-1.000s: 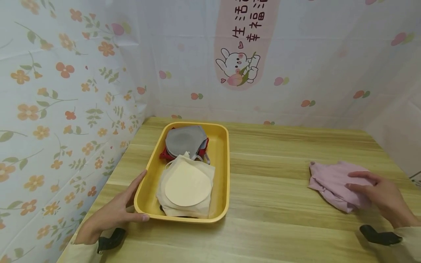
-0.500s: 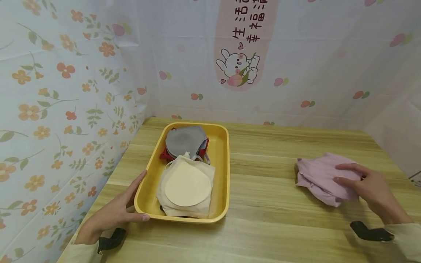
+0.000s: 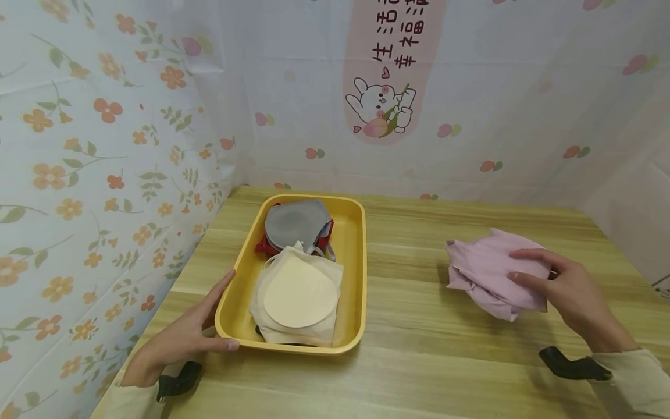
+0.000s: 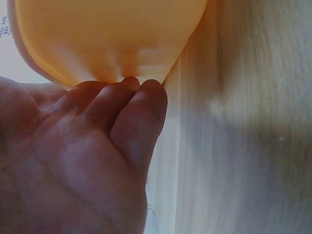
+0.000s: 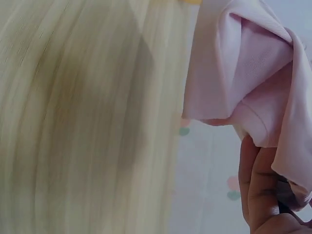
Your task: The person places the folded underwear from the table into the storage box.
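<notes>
In the head view my right hand [image 3: 573, 297] holds a bunched pink cloth [image 3: 494, 270] between thumb and fingers, right of the yellow tray [image 3: 357, 326]. The right wrist view shows the cloth [image 5: 253, 73] hanging in folds above the tabletop, my fingers [image 5: 261, 180] gripping its edge. Part of those fingers is hidden behind the fabric. My left hand [image 3: 180, 337] rests against the tray's front left corner, its fingers along the left side and its thumb at the front. In the left wrist view these fingers [image 4: 141, 112] touch the tray's outer wall [image 4: 122, 39].
Inside the tray lies a cream cloth item [image 3: 300, 294] with a rounded pale panel at the front. Behind it sits a grey cloth item [image 3: 293, 224] over a red one [image 3: 262, 247]. Floral sheets [image 3: 104, 174] hang left of and behind the wooden table [image 3: 419, 372].
My right hand has carried the pink cloth leftward and up from the right side of the table, toward the tray. My left hand and the tray have stayed in place.
</notes>
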`<control>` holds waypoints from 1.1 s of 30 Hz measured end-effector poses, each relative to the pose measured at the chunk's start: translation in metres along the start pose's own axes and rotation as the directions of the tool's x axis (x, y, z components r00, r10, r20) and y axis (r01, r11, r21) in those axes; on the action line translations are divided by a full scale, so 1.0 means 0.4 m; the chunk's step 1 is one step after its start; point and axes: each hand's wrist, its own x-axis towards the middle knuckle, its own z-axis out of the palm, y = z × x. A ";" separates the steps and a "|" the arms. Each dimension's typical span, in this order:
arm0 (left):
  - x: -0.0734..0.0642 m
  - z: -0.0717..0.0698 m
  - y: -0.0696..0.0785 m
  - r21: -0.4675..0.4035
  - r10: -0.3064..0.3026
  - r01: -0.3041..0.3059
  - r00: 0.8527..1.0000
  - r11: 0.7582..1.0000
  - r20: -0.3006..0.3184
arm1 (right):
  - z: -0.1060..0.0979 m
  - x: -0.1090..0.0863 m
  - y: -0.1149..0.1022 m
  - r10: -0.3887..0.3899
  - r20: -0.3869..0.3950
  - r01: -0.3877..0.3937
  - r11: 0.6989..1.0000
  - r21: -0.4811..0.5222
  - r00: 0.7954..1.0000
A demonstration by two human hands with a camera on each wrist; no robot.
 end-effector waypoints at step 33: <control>-0.002 -0.002 0.009 0.033 -0.032 0.032 1.000 0.999 0.000 | 0.175 0.037 -0.166 -0.120 0.226 0.003 0.888 0.459 0.967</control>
